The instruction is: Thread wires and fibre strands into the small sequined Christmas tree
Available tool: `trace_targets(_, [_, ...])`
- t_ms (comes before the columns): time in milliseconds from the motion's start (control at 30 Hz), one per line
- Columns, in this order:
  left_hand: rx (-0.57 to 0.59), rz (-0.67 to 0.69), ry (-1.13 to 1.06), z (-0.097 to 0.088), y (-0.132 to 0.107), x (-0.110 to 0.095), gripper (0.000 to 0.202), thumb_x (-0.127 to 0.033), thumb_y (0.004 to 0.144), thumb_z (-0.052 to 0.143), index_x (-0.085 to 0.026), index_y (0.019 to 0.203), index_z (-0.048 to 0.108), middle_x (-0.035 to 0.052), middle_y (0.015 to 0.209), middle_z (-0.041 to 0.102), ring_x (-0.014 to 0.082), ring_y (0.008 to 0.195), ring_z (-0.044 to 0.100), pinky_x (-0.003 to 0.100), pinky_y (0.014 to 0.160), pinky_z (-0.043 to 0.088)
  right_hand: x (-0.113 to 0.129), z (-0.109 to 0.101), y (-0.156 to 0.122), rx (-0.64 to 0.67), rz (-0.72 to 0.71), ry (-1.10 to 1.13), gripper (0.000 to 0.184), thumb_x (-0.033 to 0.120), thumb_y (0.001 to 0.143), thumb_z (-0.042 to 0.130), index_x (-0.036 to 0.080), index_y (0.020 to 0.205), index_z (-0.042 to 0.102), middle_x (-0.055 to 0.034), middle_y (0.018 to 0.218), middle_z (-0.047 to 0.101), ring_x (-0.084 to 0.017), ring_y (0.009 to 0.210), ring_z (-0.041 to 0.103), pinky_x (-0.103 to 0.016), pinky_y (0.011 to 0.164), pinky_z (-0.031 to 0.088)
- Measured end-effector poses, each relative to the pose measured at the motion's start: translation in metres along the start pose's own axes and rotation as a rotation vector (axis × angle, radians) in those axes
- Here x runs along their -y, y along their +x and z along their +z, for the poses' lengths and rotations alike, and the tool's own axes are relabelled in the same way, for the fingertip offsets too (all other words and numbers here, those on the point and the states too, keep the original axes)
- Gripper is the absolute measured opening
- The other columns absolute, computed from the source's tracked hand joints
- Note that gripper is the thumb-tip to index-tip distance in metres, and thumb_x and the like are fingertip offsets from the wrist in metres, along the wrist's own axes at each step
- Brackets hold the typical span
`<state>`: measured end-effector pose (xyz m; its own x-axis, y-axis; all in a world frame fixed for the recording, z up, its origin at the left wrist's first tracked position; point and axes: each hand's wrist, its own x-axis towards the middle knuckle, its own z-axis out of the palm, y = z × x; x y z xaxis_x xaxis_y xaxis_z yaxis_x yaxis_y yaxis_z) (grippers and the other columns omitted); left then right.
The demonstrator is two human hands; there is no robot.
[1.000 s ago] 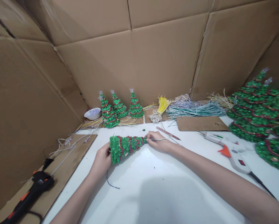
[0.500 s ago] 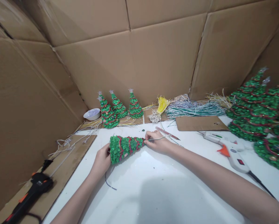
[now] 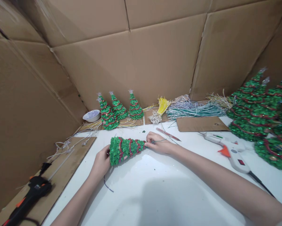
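Note:
A small green Christmas tree [image 3: 126,150] with red garland lies on its side above the white table, its tip pointing right. My left hand [image 3: 102,160] is closed around its wide base, the fingertips hidden behind and under it. At the tip, my right hand [image 3: 156,142] pinches a thin wire [image 3: 160,140], which trails across the back of the hand. The exact spot the fingertips grip is small and partly hidden. A dark wire end [image 3: 108,185] hangs below the base near my left wrist.
Several finished trees [image 3: 135,106] line the back, and larger ones [image 3: 254,106] stand at right. A white glue gun [image 3: 235,153] lies at right, a black one [image 3: 37,188] at left. Wire bundles [image 3: 197,108], a white bowl [image 3: 91,116] and a pointed tool [image 3: 168,134] lie behind my hands.
The view has shifted slightly. Both hands keep their hold on the tree and wire, and the wire over my right hand lies a little differently.

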<state>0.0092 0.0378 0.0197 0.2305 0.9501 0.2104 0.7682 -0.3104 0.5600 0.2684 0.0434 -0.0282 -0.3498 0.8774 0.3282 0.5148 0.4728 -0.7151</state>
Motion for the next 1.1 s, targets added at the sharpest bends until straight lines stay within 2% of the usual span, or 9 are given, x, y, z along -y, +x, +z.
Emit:
trace_targets(200, [-0.005,0.004,-0.004,0.002,0.000,0.001,0.029,-0.028,0.065,0.042,-0.014,0.077,0.065,0.0053,0.080,0.070,0.0207,0.070,0.059,0.027,0.065,0.048,0.000,-0.005,0.002,0.002,0.034,0.038,0.028,0.029,0.079,0.053,0.018,0.058,0.038,-0.0003,0.078,0.046,-0.011,0.071,0.046,-0.025,0.070,0.036])
trace_targets(333, [-0.015,0.002,-0.002,0.002,0.001,0.001,0.028,-0.028,0.064,0.042,-0.014,0.074,0.064,0.0050,0.076,0.069,0.0207,0.069,0.059,0.026,0.062,0.048,0.000,-0.012,0.002,0.028,0.065,0.047,0.034,0.035,0.083,0.048,0.017,0.055,0.040,0.0000,0.078,0.047,-0.010,0.069,0.045,-0.026,0.071,0.036])
trace_targets(533, [-0.032,-0.010,0.007,0.001,0.001,-0.001,0.027,-0.032,0.066,0.043,-0.014,0.069,0.062,0.0055,0.073,0.068,0.0196,0.064,0.056,0.026,0.060,0.047,0.001,-0.012,0.001,0.052,0.095,0.080,0.022,0.024,0.078,0.049,0.017,0.057,0.044,0.0013,0.078,0.048,-0.010,0.069,0.047,-0.025,0.070,0.036])
trace_targets(867, [-0.053,-0.030,0.029,0.001,0.003,-0.001,0.027,-0.034,0.066,0.045,-0.015,0.070,0.063,0.0040,0.067,0.066,0.0189,0.063,0.057,0.026,0.060,0.046,-0.001,-0.003,0.001,0.013,0.081,0.136,0.022,0.026,0.079,0.052,0.017,0.060,0.047,-0.0004,0.082,0.045,-0.012,0.077,0.049,-0.026,0.075,0.037])
trace_targets(967, [-0.124,-0.062,0.036,-0.015,0.010,-0.001,0.028,-0.038,0.069,0.047,-0.016,0.075,0.064,0.0037,0.074,0.068,0.0197,0.070,0.059,0.027,0.065,0.047,-0.003,-0.001,0.000,0.007,0.074,0.142,0.022,0.028,0.080,0.052,0.017,0.061,0.047,0.0002,0.082,0.044,-0.011,0.074,0.048,-0.026,0.073,0.037])
trace_targets(1100, [-0.409,-0.139,0.063,-0.070,0.000,0.000,0.034,-0.042,0.081,0.045,-0.014,0.095,0.060,0.0042,0.095,0.064,0.0214,0.089,0.058,0.033,0.076,0.047,-0.004,0.000,0.001,-0.007,0.069,0.133,0.023,0.029,0.079,0.053,0.017,0.060,0.045,0.0003,0.081,0.045,-0.012,0.073,0.048,-0.027,0.072,0.037])
